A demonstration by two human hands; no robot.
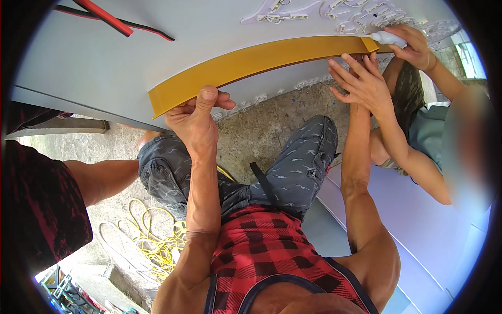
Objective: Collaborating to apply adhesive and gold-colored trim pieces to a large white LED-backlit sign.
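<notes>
A long gold-coloured strip (251, 58) curves along a large white panel (172, 57), standing on edge. My left hand (198, 112) pinches its lower edge near the left end, thumb up and fingers curled beneath. My right forearm (357, 152) reaches to the strip's right end; a co-worker's open hand (363, 86) covers most of my right hand, so its fingers are hidden. That person's other hand (415, 47) holds a small white squeeze bottle (389, 38), its nozzle against the strip's right end.
Wired light pieces in raised shapes (282, 13) lie on the panel, with red and black cables (112, 20) at upper left. Coiled yellow cord (154, 240) lies on the concrete floor. Another person's leg (107, 180) stands at left. Pale sheets (397, 225) lie at right.
</notes>
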